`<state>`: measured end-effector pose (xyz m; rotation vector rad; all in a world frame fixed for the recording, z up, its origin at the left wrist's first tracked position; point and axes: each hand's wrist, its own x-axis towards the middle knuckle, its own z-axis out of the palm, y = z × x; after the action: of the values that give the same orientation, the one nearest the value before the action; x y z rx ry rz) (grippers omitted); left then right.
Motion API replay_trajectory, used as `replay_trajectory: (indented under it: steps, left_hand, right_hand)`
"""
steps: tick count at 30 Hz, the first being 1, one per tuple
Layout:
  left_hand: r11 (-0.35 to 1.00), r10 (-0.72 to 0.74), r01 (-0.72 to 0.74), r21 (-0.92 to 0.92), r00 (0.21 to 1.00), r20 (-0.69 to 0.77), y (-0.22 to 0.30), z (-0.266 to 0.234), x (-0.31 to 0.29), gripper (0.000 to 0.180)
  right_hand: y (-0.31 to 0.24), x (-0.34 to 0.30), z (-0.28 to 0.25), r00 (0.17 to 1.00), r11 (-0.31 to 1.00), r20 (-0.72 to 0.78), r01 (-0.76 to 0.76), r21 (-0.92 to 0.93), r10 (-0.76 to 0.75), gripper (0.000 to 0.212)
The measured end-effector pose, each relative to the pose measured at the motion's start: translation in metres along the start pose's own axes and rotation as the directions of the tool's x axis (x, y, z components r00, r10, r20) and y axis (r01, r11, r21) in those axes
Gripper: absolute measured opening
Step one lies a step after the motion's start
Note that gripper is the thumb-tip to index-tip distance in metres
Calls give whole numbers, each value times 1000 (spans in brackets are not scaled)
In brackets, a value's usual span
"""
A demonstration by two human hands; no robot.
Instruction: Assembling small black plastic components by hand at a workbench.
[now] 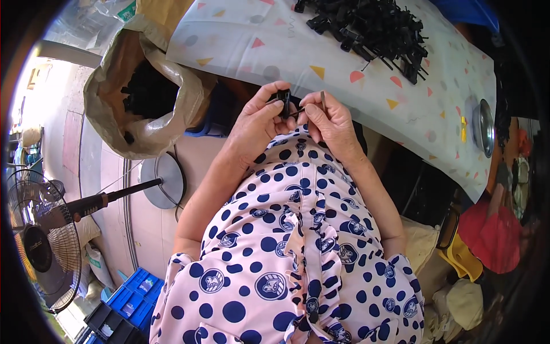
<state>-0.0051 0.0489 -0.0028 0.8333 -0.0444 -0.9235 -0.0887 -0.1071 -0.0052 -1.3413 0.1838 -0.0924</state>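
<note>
In front of my chest, near the table's edge, my left hand (259, 117) is closed around a small black plastic part (283, 103), thumb and forefinger gripping its sides. Close beside it, my right hand (331, 123) pinches a thin dark piece (297, 112) that reaches toward the black part. A slim brownish stick-like tool (323, 101) also juts up from between the right fingers; its lower end is hidden. Whether the thin piece touches the black part or joins it, I cannot tell.
A heap of black plastic parts (372, 31) lies on the patterned tablecloth (229, 40), with a round metal dish (486, 127) at its right. To the left stands an open sack (103, 114) of black pieces. A fan (46, 241) and blue crates (134, 295) are lower left.
</note>
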Motion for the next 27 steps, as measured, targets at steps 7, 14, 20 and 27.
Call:
replay_trajectory:
  steps: [7, 14, 20, 27]
  left_hand:
    - [974, -101, 63, 217, 980, 169, -4, 8, -5, 32]
    - [875, -2, -84, 478, 984, 176, -10, 11, -6, 36]
    - [556, 336, -383, 738, 915, 221, -14, 12, -5, 35]
    - [635, 262, -298, 713, 951, 165, -14, 7, -2, 37]
  right_hand:
    - [0, 3, -12, 962, 945, 160, -251, 209, 220, 21]
    - [3, -2, -6, 994, 994, 21, -108, 23, 107, 19]
    - [-16, -11, 4, 988, 987, -6, -156, 47, 156, 37]
    - [-18, -15, 13, 988, 989, 46, -149, 12, 148, 42]
